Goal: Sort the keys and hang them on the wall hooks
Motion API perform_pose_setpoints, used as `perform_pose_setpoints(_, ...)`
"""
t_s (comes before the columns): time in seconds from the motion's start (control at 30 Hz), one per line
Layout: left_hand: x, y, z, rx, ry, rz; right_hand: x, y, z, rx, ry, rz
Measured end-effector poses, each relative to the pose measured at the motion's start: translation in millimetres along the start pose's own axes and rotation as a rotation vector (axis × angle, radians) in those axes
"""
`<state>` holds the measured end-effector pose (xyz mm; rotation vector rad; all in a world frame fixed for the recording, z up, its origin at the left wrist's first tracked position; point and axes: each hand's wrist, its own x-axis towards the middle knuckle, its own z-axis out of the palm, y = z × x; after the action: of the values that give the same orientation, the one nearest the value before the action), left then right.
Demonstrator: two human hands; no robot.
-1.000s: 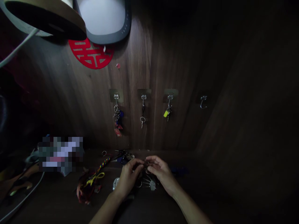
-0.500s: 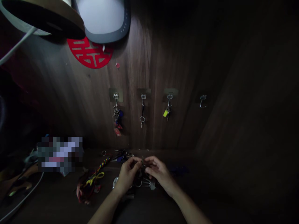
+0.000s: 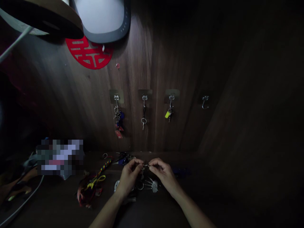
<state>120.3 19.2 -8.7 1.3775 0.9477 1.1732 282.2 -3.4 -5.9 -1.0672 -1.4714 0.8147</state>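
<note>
One left hand and one right hand are pinching one small metal piece. Four wall hooks are showing; three are carrying hanging sets, one set each. One key fan is lying below, keys too dark to count exactly. At least two rings are lying around. One braided cord, one red cutout, one gray-brimmed cap, one pushpin and one pixelated patch are also showing.

Left hand, right hand — twin pinches
</note>
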Motion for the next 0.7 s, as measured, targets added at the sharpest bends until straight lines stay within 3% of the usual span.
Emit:
perform_pose_setpoints(0.2, -3, 0, 0, 0.233, -0.043, 0.138, -1, -2, -1, -0.002, -0.013, 0.059)
perform_pose_setpoints(0.33, -5, 5, 1, 0.272, -0.053, 0.231, -1, -1, 0, 0.039, 0.006, 0.072)
perform_pose_setpoints(0.7, -5, 2, 4, 0.114, -0.106, 0.050, -1, -2, 3, 0.151, 0.031, 0.155)
